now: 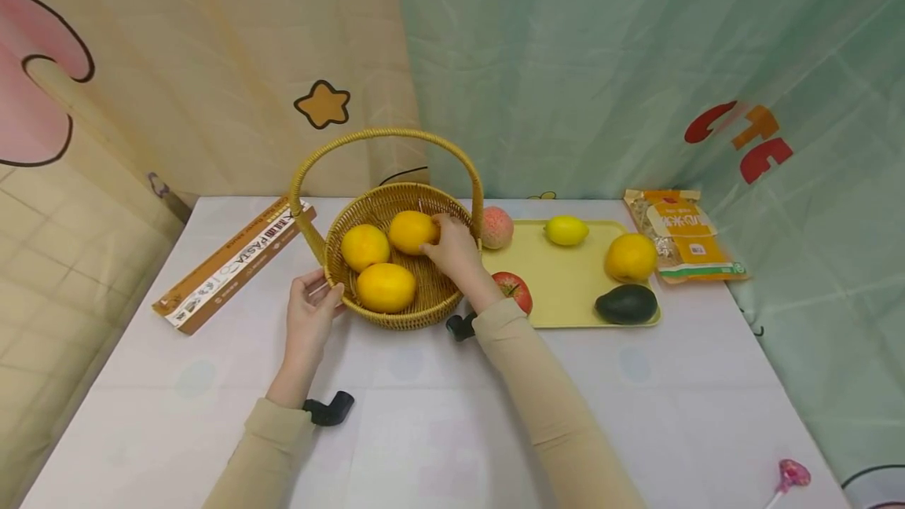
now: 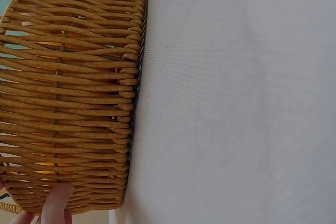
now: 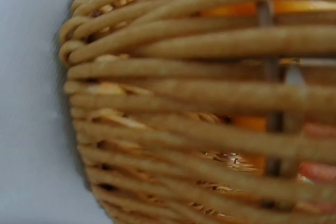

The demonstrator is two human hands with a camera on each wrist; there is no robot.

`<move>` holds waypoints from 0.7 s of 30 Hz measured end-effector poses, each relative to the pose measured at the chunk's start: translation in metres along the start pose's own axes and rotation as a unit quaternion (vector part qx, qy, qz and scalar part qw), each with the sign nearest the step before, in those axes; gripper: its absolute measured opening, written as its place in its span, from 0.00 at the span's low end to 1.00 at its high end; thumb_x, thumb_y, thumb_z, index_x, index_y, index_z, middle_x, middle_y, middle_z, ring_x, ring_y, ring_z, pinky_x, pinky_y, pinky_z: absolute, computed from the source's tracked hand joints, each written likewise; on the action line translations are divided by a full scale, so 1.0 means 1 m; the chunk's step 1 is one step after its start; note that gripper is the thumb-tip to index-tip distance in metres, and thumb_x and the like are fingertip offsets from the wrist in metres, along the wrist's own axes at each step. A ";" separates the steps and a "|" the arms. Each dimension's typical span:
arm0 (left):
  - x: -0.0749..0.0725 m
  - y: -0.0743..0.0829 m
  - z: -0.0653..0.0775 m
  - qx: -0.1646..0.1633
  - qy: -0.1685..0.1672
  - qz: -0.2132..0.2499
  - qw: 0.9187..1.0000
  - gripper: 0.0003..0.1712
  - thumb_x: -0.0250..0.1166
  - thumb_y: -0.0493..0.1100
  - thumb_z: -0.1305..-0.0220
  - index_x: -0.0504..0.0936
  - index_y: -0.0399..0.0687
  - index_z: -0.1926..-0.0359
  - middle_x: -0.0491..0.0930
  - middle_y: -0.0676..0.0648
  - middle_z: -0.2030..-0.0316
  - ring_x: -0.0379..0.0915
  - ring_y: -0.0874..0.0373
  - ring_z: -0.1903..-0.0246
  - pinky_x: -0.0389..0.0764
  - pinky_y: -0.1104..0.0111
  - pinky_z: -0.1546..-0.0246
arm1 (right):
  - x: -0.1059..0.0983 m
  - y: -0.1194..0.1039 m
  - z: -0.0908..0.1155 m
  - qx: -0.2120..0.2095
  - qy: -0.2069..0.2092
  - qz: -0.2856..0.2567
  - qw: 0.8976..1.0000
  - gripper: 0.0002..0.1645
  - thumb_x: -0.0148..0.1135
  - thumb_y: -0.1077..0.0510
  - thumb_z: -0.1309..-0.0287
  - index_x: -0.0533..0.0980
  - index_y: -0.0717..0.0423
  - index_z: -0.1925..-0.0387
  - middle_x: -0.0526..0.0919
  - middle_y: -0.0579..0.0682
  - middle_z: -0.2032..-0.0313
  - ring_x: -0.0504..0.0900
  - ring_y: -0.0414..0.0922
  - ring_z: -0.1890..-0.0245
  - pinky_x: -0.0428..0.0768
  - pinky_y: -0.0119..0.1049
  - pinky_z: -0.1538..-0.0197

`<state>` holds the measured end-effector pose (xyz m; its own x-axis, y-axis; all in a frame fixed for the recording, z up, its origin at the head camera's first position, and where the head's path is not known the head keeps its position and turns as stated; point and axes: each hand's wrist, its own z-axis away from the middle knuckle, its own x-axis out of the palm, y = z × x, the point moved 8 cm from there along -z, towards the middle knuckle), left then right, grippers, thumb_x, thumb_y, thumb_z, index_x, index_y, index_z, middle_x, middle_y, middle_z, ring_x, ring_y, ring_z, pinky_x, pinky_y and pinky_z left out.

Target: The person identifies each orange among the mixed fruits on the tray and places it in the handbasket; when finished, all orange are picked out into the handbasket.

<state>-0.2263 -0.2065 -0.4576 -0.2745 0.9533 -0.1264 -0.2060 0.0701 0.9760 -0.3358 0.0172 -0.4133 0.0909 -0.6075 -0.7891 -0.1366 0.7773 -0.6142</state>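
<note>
A round wicker basket (image 1: 404, 321) with a tall arched handle stands on the table. My left hand (image 1: 309, 311) grips its rim at the left front, thumb over the edge. In the left wrist view that hand's fingertips (image 2: 56, 203) press against the woven wall (image 2: 79, 108). Inside the basket, my right hand (image 1: 456, 250) holds a yellow-orange fruit (image 1: 410, 232) from the right, thumb and fingers around its side. Two similar fruits, a rounder one (image 1: 364, 247) and an oval one (image 1: 386, 288), lie beside it. Wicker strands (image 3: 173, 72) largely cover the right wrist view, with reddish fingertips showing through gaps.
Right of the basket, a pale yellow tray (image 1: 566, 277) bears a lemon (image 1: 566, 230), an orange-yellow fruit (image 1: 631, 257), an avocado (image 1: 626, 304) and a tomato-like red fruit (image 1: 513, 291). A pink fruit (image 1: 497, 227), pasta box (image 1: 233, 265), food packet (image 1: 682, 236) and lollipop (image 1: 793, 474) are around.
</note>
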 end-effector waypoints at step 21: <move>0.001 0.001 0.002 0.001 0.006 0.003 1.000 0.30 0.55 0.39 0.28 0.56 0.37 0.30 0.62 0.37 0.34 0.66 0.52 0.40 0.81 0.83 0.60 | -0.041 -0.008 0.032 -0.038 0.007 -0.057 0.998 0.26 0.66 0.56 0.38 0.74 0.56 0.39 0.79 0.55 0.40 0.76 0.52 0.40 0.78 0.45 0.37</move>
<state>-0.2251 -0.2046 -0.4569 -0.2872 0.9500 -0.1226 -0.2029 0.0647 0.9771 -0.3065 0.0409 -0.3766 0.0968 -0.6939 -0.7136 -0.2015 0.6884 -0.6968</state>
